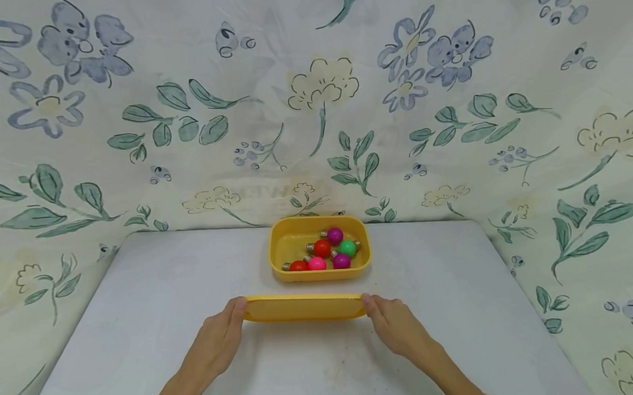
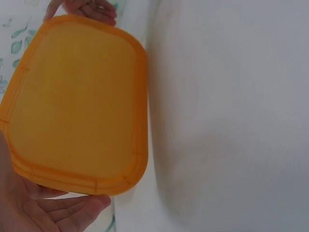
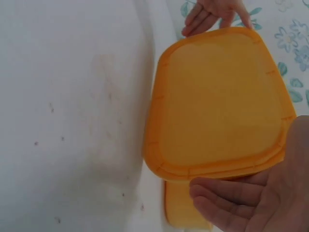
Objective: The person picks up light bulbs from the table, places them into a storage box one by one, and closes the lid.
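A yellow plastic lid [image 1: 305,308] is held up off the table, tilted steeply so that its near edge hangs down. My left hand [image 1: 216,339] holds its left end, the thumb by the upper corner and the fingers along the side. At the opposite end my right hand [image 1: 401,329] grips it likewise. Both wrist views show the lid's flat inner face and raised rim. Just beyond the lid stands a yellow container [image 1: 282,241], uncovered, with several small coloured light bulbs [image 1: 322,248] in it: red, pink, purple and green. They lie mostly toward its right side.
The container stands at the far edge of the white table [image 1: 180,270]. Behind it and at both sides hangs a floral cloth [image 1: 268,104]. Small dark specks and faint stains mark the tabletop in the right wrist view.
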The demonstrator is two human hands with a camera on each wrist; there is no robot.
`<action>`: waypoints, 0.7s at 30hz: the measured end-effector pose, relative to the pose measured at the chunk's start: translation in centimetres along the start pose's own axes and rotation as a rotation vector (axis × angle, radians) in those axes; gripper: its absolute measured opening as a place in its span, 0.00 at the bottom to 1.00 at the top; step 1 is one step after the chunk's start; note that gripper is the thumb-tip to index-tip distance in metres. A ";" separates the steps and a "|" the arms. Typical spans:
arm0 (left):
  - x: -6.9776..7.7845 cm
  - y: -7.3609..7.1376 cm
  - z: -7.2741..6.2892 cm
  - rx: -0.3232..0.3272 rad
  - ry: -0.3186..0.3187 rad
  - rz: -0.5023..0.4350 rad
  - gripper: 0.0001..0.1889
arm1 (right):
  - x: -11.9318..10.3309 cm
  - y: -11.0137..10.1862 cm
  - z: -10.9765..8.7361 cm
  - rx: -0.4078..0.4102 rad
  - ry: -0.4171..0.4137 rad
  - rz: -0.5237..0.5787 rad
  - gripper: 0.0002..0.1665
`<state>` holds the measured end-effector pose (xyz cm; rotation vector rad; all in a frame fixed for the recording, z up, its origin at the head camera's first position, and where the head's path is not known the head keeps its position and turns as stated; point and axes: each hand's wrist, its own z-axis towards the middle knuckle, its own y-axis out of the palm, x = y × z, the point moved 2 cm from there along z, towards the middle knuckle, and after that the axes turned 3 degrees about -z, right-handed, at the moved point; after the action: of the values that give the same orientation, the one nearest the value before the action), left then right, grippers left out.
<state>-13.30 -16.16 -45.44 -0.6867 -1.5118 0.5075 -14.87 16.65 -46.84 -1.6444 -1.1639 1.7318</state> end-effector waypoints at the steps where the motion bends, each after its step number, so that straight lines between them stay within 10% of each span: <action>1: 0.0 0.0 0.0 0.006 0.003 -0.004 0.30 | -0.1 -0.1 0.0 -0.014 0.014 -0.003 0.42; 13: 0.3 -0.2 -0.3 0.014 -0.014 -0.007 0.31 | -1.1 -1.0 -0.6 -0.152 0.122 0.027 0.50; 21: 0.6 -0.6 -0.5 0.113 0.132 -0.033 0.30 | -1.5 -1.0 -0.8 -0.109 0.064 0.098 0.46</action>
<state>-12.86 -16.22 -44.59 -0.5948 -1.3579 0.5084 -14.11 16.16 -45.11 -1.8363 -1.1851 1.6876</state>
